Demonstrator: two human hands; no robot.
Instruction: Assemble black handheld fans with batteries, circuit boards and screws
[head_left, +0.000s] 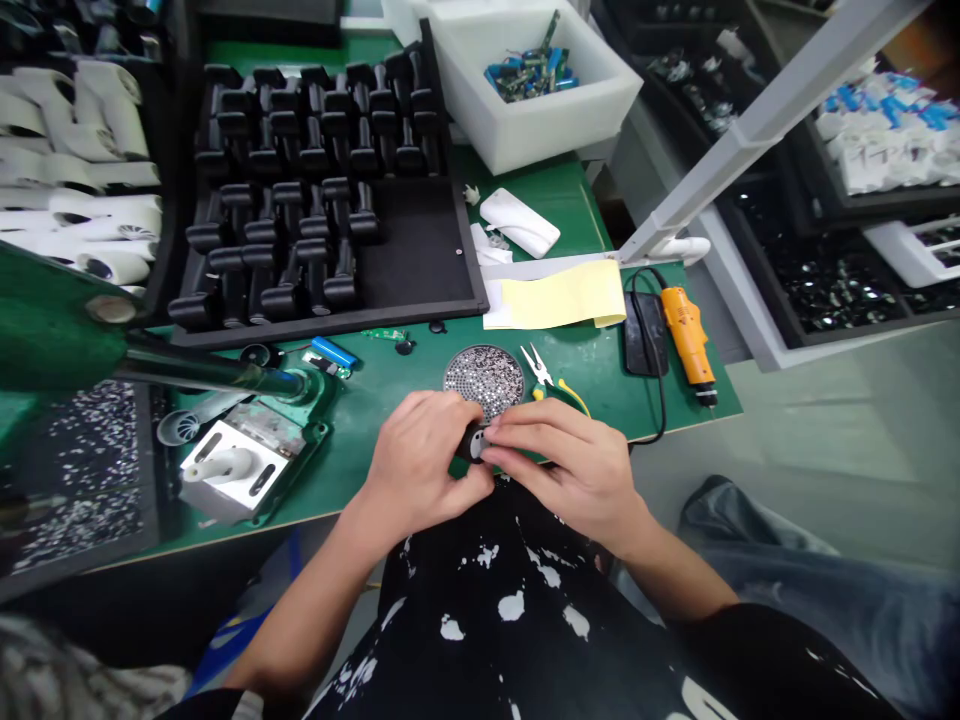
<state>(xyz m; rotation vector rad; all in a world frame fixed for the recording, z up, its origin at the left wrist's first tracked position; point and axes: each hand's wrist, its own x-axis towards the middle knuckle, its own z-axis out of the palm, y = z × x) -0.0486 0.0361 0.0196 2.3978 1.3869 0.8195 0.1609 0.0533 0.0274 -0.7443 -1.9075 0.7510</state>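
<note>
So, your left hand (424, 462) and right hand (562, 470) are both closed around a small black cylindrical part (472, 442), over the edge of the green desk (390, 400). The left wraps it from one side, while the right pinches its end with the fingertips (499, 450). Just beyond sits a round disc of small silver pieces (484, 380), with needle-nose pliers (537, 365) beside it and an orange electric screwdriver (686, 335) further right.
</note>
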